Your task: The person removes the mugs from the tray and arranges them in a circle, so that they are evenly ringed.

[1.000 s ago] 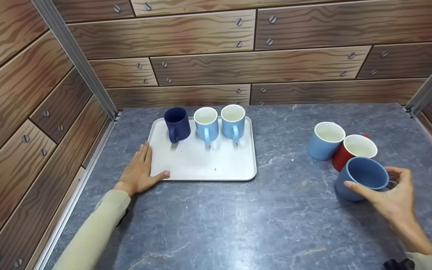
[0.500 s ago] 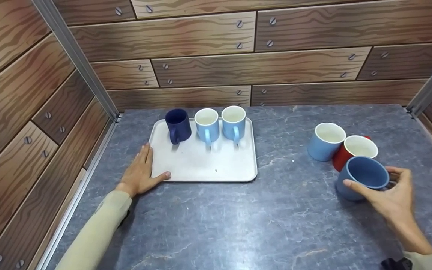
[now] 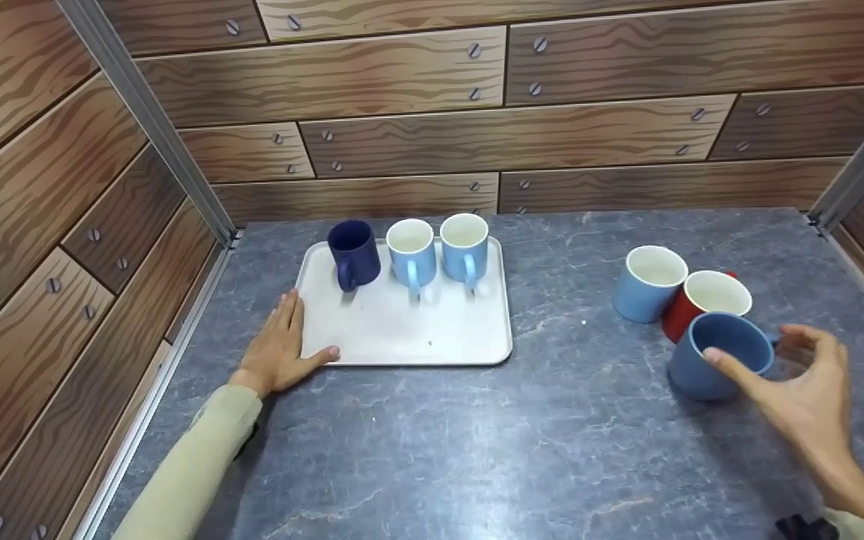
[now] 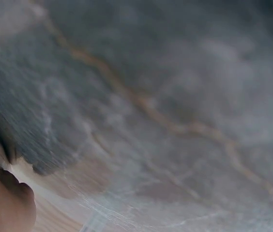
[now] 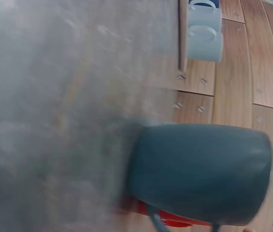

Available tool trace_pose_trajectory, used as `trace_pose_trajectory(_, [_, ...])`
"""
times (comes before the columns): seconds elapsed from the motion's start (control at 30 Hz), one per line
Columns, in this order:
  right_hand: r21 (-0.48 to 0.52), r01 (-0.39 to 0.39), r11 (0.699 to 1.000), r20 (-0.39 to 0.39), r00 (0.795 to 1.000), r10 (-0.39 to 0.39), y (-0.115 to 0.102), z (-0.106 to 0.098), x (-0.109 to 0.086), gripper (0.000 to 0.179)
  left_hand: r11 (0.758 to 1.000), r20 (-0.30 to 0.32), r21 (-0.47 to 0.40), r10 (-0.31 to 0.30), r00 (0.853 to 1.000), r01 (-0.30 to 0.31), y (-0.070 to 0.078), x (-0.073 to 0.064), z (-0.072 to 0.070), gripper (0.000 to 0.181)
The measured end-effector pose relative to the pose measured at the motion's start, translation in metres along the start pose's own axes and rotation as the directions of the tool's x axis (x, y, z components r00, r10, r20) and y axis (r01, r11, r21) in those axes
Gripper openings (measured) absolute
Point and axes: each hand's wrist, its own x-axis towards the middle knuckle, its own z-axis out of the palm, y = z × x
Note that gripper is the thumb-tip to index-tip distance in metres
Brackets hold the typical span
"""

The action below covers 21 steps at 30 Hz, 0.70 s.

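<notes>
My left hand (image 3: 274, 349) lies flat at the left edge of a white tray (image 3: 402, 330), its thumb over the front left corner. On the tray's back half stand a dark blue mug (image 3: 357, 259) and two light blue mugs (image 3: 415, 262). At the right, my right hand (image 3: 811, 394) is spread around a grey-blue mug (image 3: 702, 371), thumb across the near side of its rim, fingers by the handle. The right wrist view shows a gap between a fingertip and this mug (image 5: 199, 169). Behind it are a red mug (image 3: 678, 319) and another light blue mug (image 3: 638, 296).
The grey marbled table (image 3: 432, 450) is bounded by wood-patterned walls (image 3: 402, 142) at the back and sides. Metal posts (image 3: 139, 105) stand at the back corners. The mugs at the right are close together.
My right hand has loosened from the grey-blue mug and shifted right, its fingers coming off the handle. The mug stays where it was. My left hand has not moved.
</notes>
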Motion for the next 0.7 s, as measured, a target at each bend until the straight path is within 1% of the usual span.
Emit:
trace_pose_trajectory(0.07, [0.030,0.037,0.999,-0.037,0.999,-0.035,-0.009,-0.002,0.000,0.086,1.000,-0.001,0.001,-0.002,1.000,0.002,0.000,0.000,0.000,0.124])
trace_pose_trajectory(0.13, [0.057,0.088,0.995,-0.050,0.995,-0.085,-0.019,-0.002,0.000,0.081,1.000,-0.007,0.001,0.002,1.000,-0.002,0.001,0.000,0.000,0.124])
trace_pose_trajectory(0.2, [0.084,0.154,0.985,-0.043,0.988,-0.150,-0.030,0.000,0.000,0.076,1.000,-0.011,0.002,0.007,1.000,-0.007,0.001,0.000,0.001,0.123])
trace_pose_trajectory(0.3, [0.140,0.254,0.957,-0.016,0.967,-0.254,-0.047,0.008,0.000,0.069,1.000,-0.017,0.000,0.010,1.000,-0.010,0.000,0.000,0.000,0.123])
trace_pose_trajectory(0.4, [0.172,0.338,0.925,0.017,0.938,-0.346,-0.062,0.018,0.000,0.066,1.000,-0.016,-0.003,0.010,1.000,-0.010,0.001,0.000,0.000,0.123])
trace_pose_trajectory(0.53, [0.193,0.435,0.879,0.059,0.889,-0.453,-0.078,0.036,0.000,0.063,1.000,-0.019,-0.008,0.014,1.000,-0.014,0.001,0.000,0.001,0.122])
trace_pose_trajectory(0.63, [0.216,0.475,0.853,0.115,0.855,-0.505,-0.090,0.051,0.000,0.062,1.000,-0.024,-0.007,0.018,1.000,-0.018,0.000,0.000,0.002,0.122])
trace_pose_trajectory(0.7, [0.219,0.484,0.847,0.161,0.839,-0.520,-0.097,0.062,0.001,0.062,1.000,-0.025,-0.005,0.020,0.999,-0.020,0.000,0.000,0.003,0.121])
